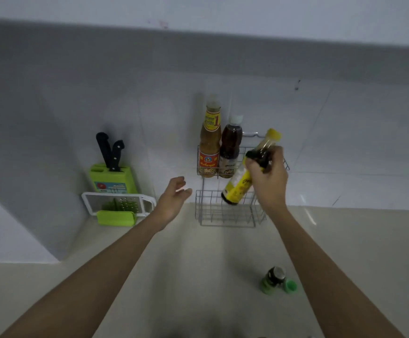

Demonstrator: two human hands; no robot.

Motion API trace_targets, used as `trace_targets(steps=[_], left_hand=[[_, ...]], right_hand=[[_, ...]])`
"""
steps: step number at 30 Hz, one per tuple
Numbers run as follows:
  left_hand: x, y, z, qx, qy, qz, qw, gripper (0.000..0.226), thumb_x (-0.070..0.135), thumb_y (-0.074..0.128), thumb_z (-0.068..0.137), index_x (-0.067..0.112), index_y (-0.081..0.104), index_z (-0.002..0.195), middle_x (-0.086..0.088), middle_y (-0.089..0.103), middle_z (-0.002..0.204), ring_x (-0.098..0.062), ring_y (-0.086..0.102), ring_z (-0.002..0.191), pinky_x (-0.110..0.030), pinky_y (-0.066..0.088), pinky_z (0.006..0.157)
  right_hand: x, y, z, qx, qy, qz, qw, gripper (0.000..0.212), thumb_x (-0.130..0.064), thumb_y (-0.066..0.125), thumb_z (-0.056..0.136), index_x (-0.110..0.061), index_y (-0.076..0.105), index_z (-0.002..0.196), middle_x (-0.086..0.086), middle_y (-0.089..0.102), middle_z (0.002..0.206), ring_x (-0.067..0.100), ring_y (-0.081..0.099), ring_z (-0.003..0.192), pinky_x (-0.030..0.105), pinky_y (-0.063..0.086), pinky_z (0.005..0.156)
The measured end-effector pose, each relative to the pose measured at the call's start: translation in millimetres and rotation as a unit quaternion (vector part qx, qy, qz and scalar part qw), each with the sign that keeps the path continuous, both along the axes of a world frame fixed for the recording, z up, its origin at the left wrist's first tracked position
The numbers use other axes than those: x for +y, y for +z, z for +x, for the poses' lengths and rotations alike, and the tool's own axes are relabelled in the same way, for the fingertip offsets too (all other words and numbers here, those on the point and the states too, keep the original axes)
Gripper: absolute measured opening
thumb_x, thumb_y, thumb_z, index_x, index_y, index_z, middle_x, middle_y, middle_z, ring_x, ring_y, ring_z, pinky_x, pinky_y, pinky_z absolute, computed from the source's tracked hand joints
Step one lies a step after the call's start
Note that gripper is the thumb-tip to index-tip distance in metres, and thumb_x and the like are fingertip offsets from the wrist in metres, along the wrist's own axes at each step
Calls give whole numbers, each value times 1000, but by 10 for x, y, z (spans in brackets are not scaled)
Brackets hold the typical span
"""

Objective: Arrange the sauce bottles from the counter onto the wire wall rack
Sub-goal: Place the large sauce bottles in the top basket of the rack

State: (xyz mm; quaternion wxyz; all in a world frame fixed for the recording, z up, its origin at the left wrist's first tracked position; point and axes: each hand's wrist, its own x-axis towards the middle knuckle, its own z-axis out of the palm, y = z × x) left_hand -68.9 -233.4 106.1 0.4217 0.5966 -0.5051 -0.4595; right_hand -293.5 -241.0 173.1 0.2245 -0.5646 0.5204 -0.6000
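Observation:
A two-tier wire rack (pixel 225 215) hangs on the tiled wall above the counter. Its upper tier holds a tall orange-labelled sauce bottle (pixel 209 147) and a darker bottle with a white cap (pixel 230 150), both upright. My right hand (pixel 269 176) grips a yellow-capped, yellow-labelled sauce bottle (pixel 237 189), tilted in front of the rack's right side. My left hand (pixel 174 198) hovers with fingers apart and holds nothing, left of the rack. A small green-labelled bottle (pixel 273 280) stands on the counter near my right forearm.
A green knife block with two black-handled knives (pixel 112 174) stands at the back left. A white grater with a green holder (pixel 118 207) lies in front of it. A green cap or small jar (pixel 290 286) sits beside the small bottle. The beige counter (pixel 198 276) stretches below.

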Motion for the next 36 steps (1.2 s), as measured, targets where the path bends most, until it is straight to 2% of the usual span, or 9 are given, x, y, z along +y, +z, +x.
trace_targets(steps=[4, 9, 15, 19, 23, 26, 30, 33, 36], left_hand=[[-276, 499, -199, -1, -4, -54, 999, 63, 37, 47, 98, 20, 18, 152, -1, 24, 159, -20, 27, 143, -29, 25, 107], [-348, 856, -419, 86, -16, -35, 996, 58, 50, 13, 102, 25, 10, 154, 5, 15, 161, -16, 17, 147, -37, 12, 118], [-289, 907, -535, 133, -41, -42, 989, 32, 50, 8, 101, 44, 31, 122, 13, 42, 118, 3, 46, 92, -28, 30, 94], [-349, 842, -492, 127, -49, -28, 990, 53, 53, 8, 100, 34, 29, 145, 11, 40, 123, -2, 42, 107, -29, 30, 96], [-337, 825, -509, 113, -53, -37, 991, 45, 51, 5, 101, 41, 27, 139, 12, 40, 122, 5, 47, 94, -27, 30, 94], [-347, 788, -522, 116, -49, -34, 991, 51, 50, 5, 101, 37, 20, 148, 7, 39, 141, -2, 40, 112, -28, 26, 97], [-303, 850, -538, 87, -64, -26, 994, 56, 50, 2, 100, 31, 6, 153, 1, 20, 160, -13, 23, 143, -31, 19, 109], [-236, 863, -482, 46, -66, -41, 996, 58, 48, 9, 101, 28, -10, 152, 4, 1, 163, -16, 8, 149, -33, 12, 114], [-75, 752, -317, 17, -54, -45, 997, 64, 49, 29, 100, 26, 5, 155, 5, 11, 162, -14, 15, 147, -34, 12, 116]], right_hand=[[-272, 479, -186, 18, -138, -107, 984, 36, -51, 64, 79, -40, 37, 101, -23, 59, 87, 9, 63, 75, 18, 45, 65], [-611, 371, -281, 88, -56, -50, 993, 47, -51, 71, 79, -31, 42, 109, -14, 61, 98, 14, 65, 80, 24, 49, 67], [-805, 188, -314, 155, 29, 0, 988, 47, -51, 78, 71, -33, 46, 101, -22, 61, 87, 0, 61, 69, 22, 44, 56], [-868, 118, -378, 186, 74, 46, 979, 51, -46, 81, 71, -30, 50, 107, -4, 65, 102, 18, 66, 84, 36, 56, 74], [-864, 98, -368, 201, 71, 56, 975, 53, -48, 80, 71, -29, 52, 112, -4, 64, 106, 14, 63, 85, 18, 45, 66], [-860, 46, -352, 192, 74, 50, 977, 53, -45, 80, 72, -27, 52, 113, -9, 62, 105, 12, 64, 86, 13, 40, 62], [-823, 28, -356, 171, 98, 63, 978, 60, -40, 78, 76, -22, 47, 124, -4, 59, 119, 22, 66, 101, 36, 55, 81], [-683, 5, -322, 121, 85, 75, 986, 70, -39, 73, 82, -15, 37, 137, 7, 53, 132, 25, 58, 115, 39, 52, 90], [-376, -40, -237, 70, -4, 27, 997, 57, -41, 65, 89, -19, 39, 134, 0, 52, 127, 19, 55, 112, 29, 50, 85]])
